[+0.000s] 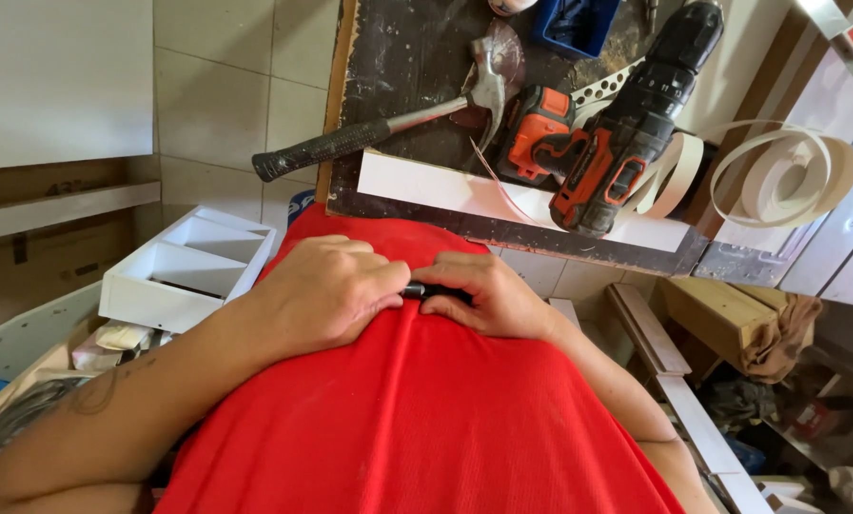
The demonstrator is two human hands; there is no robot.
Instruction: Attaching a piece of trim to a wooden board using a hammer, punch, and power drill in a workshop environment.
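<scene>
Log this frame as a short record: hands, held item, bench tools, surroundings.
left hand: closed over one end of a small black object, against the red shirt
right hand: pinching the other end
black object: mostly hidden, kind unclear
bench: dark, worn top
hammer: lying flat, grip over the bench edge
drill: orange and black, on its side
white board: at the bench's front edge
edge banding: loose coil, right
white divider box: on the floor, left
</scene>
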